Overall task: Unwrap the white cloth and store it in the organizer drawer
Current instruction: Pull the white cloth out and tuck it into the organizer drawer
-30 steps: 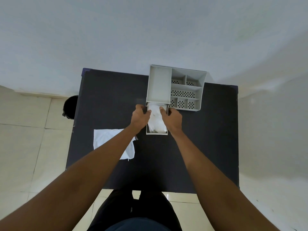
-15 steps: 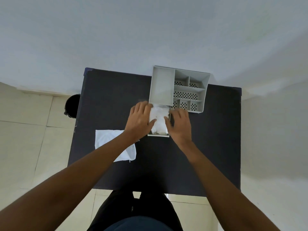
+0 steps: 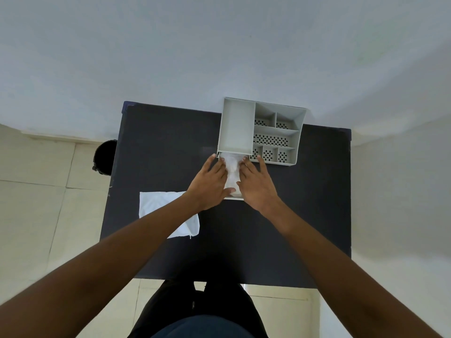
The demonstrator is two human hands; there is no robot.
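Black table (image 3: 156, 147) by a pale wall, grey organizer (image 3: 261, 132) at far right. Cloth (image 3: 231, 170) bunched in the pulled-out drawer (image 3: 234, 197), between left hand (image 3: 210, 185) and right hand (image 3: 258, 185). Fingers spread flat, pressing its sides. White wrapper (image 3: 161, 206) lying flat near left.

Both hands, left (image 3: 211, 185) and right (image 3: 256, 185), lie flat, fingers spread, on the white cloth (image 3: 231, 172) inside the pulled-out drawer (image 3: 235, 197) of the organizer (image 3: 238, 126).
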